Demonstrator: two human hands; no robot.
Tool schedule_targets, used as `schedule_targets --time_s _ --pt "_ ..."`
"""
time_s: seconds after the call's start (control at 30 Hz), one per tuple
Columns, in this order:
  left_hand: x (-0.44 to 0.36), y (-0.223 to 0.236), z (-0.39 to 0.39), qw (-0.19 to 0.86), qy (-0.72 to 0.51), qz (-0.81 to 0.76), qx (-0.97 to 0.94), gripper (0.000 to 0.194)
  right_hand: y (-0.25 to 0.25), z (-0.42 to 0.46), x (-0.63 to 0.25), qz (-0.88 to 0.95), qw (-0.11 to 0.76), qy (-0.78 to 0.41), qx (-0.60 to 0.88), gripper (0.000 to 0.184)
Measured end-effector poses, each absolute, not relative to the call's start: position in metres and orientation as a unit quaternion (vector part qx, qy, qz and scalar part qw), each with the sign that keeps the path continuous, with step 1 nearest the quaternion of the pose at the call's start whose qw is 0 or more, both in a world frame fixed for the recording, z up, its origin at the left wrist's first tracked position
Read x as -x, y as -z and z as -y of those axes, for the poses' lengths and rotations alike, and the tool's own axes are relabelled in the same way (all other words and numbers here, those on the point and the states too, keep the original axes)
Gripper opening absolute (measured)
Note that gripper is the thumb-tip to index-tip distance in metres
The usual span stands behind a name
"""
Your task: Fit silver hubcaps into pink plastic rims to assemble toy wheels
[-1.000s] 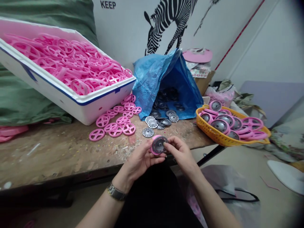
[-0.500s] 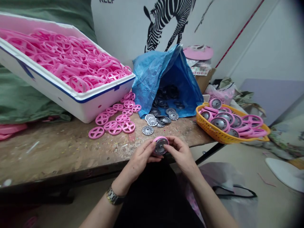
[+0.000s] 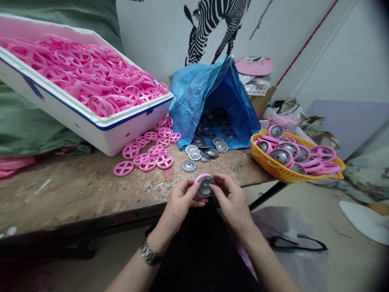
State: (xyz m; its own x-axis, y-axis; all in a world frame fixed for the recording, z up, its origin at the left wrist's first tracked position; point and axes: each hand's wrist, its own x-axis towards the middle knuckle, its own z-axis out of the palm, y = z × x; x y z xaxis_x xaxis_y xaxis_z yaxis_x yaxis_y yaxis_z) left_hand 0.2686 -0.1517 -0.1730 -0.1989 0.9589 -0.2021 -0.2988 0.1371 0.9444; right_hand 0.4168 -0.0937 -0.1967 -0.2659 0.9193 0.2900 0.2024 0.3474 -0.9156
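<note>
Between my two hands, just off the table's front edge, is a pink toy wheel [image 3: 204, 185] with a grey hubcap disc [image 3: 206, 187] set in its face. My left hand [image 3: 181, 198] grips its left rim, thumb on the front and fingers behind. From the other side my right hand [image 3: 231, 198] holds the right rim, its thumb pressed against the hubcap. Beyond the hands a single grey hubcap [image 3: 189, 165] lies flat on the table. Several pink wheels [image 3: 147, 164] with open spokes are scattered to the left of it.
A tilted white foam box [image 3: 121, 129] full of pink wheels stands at the left. An open blue bag [image 3: 188, 101] spills grey hubcaps onto the wooden table [image 3: 91, 190]. At the right edge, a yellow basket [image 3: 264, 167] holds wheels with hubcaps. A plastic bag [image 3: 300, 259] sits below.
The wheel has shifted slightly to the left and its face has turned a little between my hands. Both hands keep their hold on it.
</note>
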Motion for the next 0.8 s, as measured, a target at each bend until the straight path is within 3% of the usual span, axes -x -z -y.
schedule_targets --time_s 0.47,0.8 --pt "-0.272 0.183 0.151 0.474 -0.575 -0.551 -0.376 0.036 0.199 0.087 -0.420 0.635 0.443 -0.447 0.448 0.022" --pt "-0.271 0.183 0.149 0.496 -0.574 -0.551 -0.348 0.042 0.206 0.084 -0.419 0.574 0.459 -0.531 0.422 0.027"
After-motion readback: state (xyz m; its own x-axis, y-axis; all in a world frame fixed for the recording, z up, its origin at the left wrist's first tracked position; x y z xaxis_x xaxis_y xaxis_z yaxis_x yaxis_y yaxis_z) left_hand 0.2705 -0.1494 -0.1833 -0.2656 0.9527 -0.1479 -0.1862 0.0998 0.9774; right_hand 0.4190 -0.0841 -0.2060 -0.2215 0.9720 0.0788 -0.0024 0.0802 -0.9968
